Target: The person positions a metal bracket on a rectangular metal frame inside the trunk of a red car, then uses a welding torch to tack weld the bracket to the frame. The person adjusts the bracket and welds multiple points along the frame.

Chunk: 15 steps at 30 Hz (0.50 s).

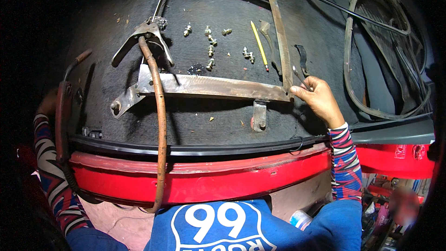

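Note:
A bare metal frame (213, 87) lies on dark grey carpet. My right hand (320, 100) is at its near right corner, fingers closed on a thin dark rod (302, 79) with a shiny tip. The thumb is close to the frame's corner. At the far left, my left hand (48, 103) is in shadow, wrapped round a reddish-brown welding torch (62, 111) whose bent neck points up and away. Part of its fingers is hidden behind the handle. A metal earth clamp (149, 32) sits at the frame's left side, its worn orange-brown cable (159, 107) hanging toward me.
Inside the frame lie several bolts (211, 51), a yellow pencil (259, 44) and a curved metal strip (270, 42). A dark bent strip (302, 58) lies outside it. Looped rubber seal (348, 60) is at the right. A red body edge (223, 176) runs across the front.

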{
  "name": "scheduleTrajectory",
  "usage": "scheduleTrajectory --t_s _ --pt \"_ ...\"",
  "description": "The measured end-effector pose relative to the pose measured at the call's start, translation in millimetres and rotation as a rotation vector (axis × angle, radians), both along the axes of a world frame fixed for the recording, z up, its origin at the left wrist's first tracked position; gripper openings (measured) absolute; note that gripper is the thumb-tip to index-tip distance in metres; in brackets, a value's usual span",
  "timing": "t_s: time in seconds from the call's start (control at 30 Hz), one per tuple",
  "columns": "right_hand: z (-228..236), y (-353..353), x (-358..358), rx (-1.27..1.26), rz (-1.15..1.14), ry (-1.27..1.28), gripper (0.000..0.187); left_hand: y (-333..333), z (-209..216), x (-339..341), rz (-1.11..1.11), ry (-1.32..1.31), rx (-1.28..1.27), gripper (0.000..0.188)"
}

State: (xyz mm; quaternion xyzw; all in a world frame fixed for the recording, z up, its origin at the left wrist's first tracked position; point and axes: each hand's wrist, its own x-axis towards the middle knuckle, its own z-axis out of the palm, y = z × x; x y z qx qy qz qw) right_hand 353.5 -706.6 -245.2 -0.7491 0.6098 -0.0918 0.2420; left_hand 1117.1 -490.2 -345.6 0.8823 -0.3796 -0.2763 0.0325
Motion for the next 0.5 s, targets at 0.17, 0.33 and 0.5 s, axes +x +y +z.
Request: scheduleTrajectory --t_s 0.17,0.33,0.5 --pt "4 10 24 0.033 0.155 0.166 0.054 0 -3 8 0.089 -0.042 0.071 0.054" --pt "15 29 39 -0.07 0.671 0.208 0.03 5 -6 12 -0.038 -0.151 0.114 0.049" --pt "15 18 36 0.037 0.81 0.163 0.023 9 -15 26 0.048 -0.018 0.07 0.045"
